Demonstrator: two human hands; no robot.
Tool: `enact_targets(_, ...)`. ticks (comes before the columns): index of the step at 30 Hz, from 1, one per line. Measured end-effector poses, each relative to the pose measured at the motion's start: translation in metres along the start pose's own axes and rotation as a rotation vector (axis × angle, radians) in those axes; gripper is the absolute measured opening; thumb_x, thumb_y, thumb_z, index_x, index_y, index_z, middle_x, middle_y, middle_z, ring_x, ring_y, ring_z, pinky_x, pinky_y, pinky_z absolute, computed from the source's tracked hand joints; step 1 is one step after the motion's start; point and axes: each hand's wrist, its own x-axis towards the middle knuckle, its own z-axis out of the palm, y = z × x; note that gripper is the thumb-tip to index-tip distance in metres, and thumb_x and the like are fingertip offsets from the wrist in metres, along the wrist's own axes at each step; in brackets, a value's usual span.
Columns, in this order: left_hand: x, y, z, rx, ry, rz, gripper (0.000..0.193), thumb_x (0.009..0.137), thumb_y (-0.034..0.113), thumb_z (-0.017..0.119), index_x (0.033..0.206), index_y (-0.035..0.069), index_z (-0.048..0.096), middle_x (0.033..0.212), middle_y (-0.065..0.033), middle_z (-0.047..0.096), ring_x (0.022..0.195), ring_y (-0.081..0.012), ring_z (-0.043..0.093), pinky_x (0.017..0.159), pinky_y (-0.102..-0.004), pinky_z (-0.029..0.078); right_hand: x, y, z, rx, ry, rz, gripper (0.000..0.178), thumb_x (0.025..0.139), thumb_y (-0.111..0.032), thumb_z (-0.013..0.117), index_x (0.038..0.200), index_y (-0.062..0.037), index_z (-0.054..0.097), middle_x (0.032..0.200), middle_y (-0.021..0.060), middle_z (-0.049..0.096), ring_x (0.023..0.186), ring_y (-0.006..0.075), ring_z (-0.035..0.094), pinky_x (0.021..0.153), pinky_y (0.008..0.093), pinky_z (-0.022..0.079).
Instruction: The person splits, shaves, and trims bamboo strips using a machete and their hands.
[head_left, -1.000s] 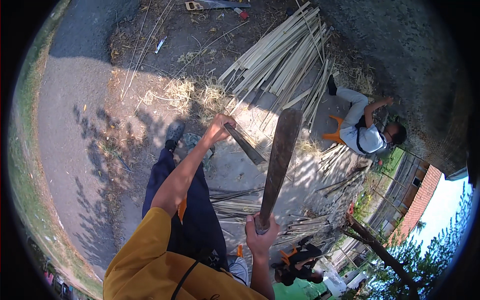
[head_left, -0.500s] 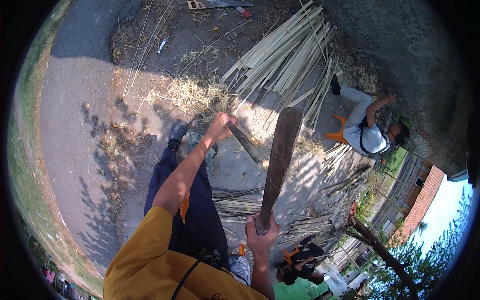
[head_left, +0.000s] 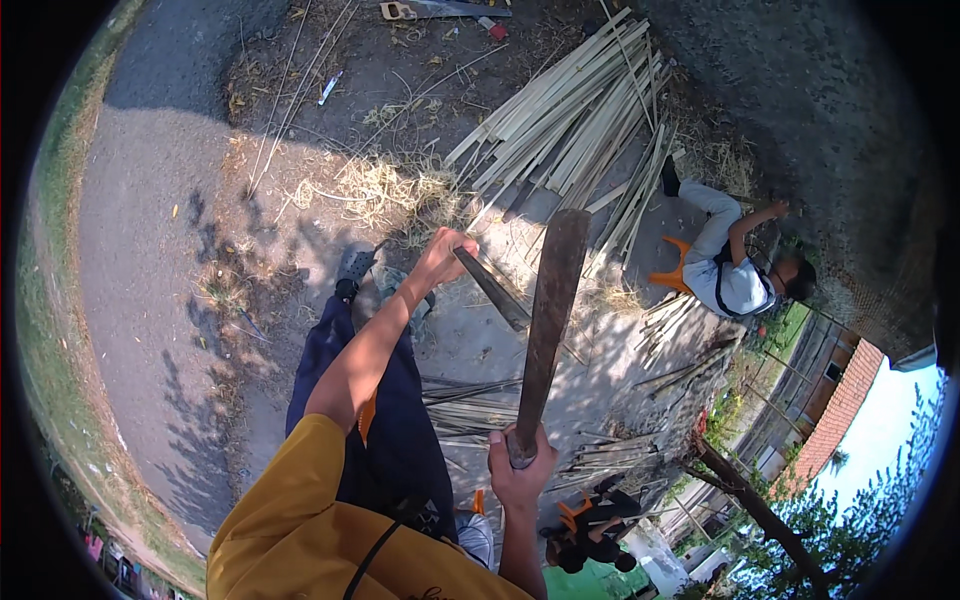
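My left hand is closed round one end of a short, dark bamboo strip, which slants down and to the right from my fingers. In my right hand, the fingers wrap the handle of a machete. Its broad, dark, worn blade points up and away from me. The blade passes just right of the strip's free end; whether the two touch I cannot tell.
Split bamboo strips lie heaped ahead, beside pale shavings. More strips lie right of my legs. A handsaw rests at the far edge. One person sits on an orange stool at right; others are lower right.
The machete blade has swung a little to the left, closer to the bamboo strip's free end. My left hand and the strip have hardly moved.
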Motion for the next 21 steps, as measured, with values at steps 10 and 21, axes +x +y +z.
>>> enact_targets(10, 0.001, 0.004, 0.001, -0.055, -0.041, -0.071, 0.028, 0.075, 0.001, 0.063, 0.061, 0.000, 0.039, 0.057, -0.0147, 0.033, 0.053, -0.0329, 0.037, 0.053, -0.0412, 0.033, 0.012, -0.018, 0.009, 0.031, 0.027, 0.038, 0.020, 0.086, -0.015, 0.076, 0.084, -0.0051, 0.059, 0.060, 0.0014, 0.059, 0.053, 0.0091, 0.059, 0.055, 0.0251, 0.045)
enact_targets(21, -0.003, -0.005, -0.009, -0.130, -0.102, -0.110, 0.017, 0.068, 0.006, 0.064, 0.061, 0.001, 0.048, 0.057, -0.0173, 0.048, 0.054, -0.0354, 0.048, 0.056, -0.0404, 0.040, 0.018, -0.033, 0.013, -0.037, 0.019, -0.031, 0.015, 0.087, -0.010, 0.073, 0.085, -0.0040, 0.059, 0.061, 0.0002, 0.057, 0.053, 0.0075, 0.055, 0.053, 0.0259, 0.043)
